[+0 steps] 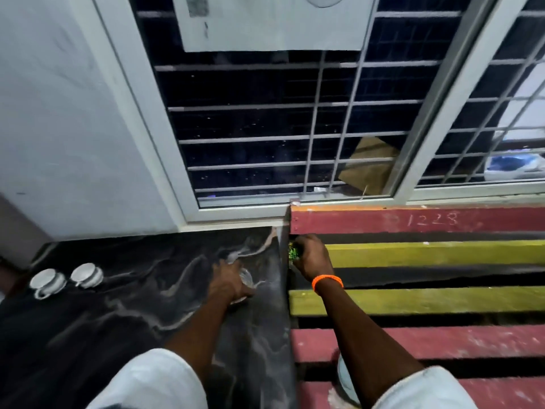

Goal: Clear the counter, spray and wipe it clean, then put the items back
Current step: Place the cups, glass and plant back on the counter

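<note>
The black marbled counter (141,290) fills the lower left. My left hand (228,280) rests on it near its right edge, closed over a clear glass (247,277) that shows only partly under the fingers. My right hand (309,256), with an orange band at the wrist, is just past the counter's edge, gripping a small green patterned object (292,252) against the slatted bench; most of that object is hidden by the fingers. Two white cups (48,281) (87,274) stand upside down at the counter's far left.
A red and yellow slatted bench (427,302) adjoins the counter on the right, with dark gaps between slats. A barred window (280,128) runs along the back, with a white wall (59,128) to its left. A white object (345,376) lies low on the bench by my right arm.
</note>
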